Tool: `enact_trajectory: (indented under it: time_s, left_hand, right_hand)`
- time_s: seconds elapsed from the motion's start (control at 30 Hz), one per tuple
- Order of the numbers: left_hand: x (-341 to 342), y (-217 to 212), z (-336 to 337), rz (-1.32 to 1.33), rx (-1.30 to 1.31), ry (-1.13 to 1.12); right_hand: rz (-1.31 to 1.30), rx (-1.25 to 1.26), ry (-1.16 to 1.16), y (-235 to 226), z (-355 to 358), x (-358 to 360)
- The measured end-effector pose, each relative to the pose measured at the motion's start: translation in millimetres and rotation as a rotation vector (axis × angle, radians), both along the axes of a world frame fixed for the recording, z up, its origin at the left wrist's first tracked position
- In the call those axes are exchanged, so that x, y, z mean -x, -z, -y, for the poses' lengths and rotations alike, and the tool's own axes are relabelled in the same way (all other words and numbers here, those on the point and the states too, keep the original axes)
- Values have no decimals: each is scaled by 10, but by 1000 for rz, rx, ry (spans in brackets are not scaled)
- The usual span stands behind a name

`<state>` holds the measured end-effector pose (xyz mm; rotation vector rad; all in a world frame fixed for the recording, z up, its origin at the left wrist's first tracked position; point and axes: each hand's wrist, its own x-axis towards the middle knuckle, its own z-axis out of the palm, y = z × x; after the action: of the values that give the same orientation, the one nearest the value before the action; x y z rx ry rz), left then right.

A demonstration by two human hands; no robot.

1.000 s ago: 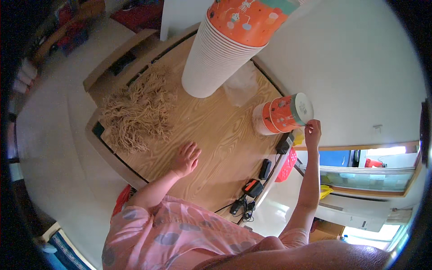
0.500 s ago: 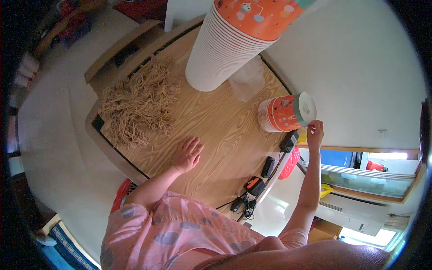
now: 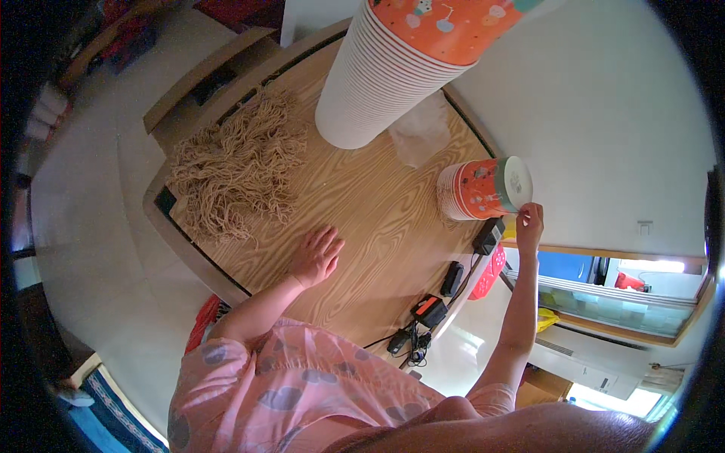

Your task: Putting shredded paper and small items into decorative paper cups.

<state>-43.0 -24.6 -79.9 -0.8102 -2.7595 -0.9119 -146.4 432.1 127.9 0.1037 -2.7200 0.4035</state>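
Observation:
My left hand [image 3: 316, 255] rests palm down on the wood-grain table [image 3: 377, 257], fingers spread, holding nothing. At the table's right side, my right hand [image 3: 530, 223] has its fingers pinched at the bottom edge of the top cup in a short stack of upside-down paper cups [image 3: 483, 189]. These cups are orange with a green band and pale bottoms. Whether anything thin is between the fingertips is too small to tell. Tan strands show around the stack's lower side. A heap of tan twine [image 3: 234, 174] lies at the left, beyond my left hand.
A tall stack of white-rimmed paper cups [image 3: 385, 83] rises at the far side. Beside it lies a clear plastic bag [image 3: 421, 132]. Black power adapters [image 3: 429, 310] and tangled cables [image 3: 415, 347] line the right edge. A white wall [image 3: 604, 136] stands beyond the short stack.
The top cup of the short stack appears to sit lower, with an orange strip below its rim now hidden. My left hand stays flat; the view has shifted slightly.

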Motion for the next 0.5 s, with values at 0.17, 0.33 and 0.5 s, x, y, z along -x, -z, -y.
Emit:
enact_trajectory:
  time_s: [0.17, 0.33, 0.5]
  left_hand:
    - [5, -25, 13, 11, 22, 6]
    - [16, -67, 16, -6, 12, 11]
    - [23, -69, 21, 1, 0, 9]
  right_hand:
    - [7, 30, 2, 0, 21, 0]
    - [7, 22, -1, 63, -66, -2]
    - [45, 59, 12, 90, -49, 3]
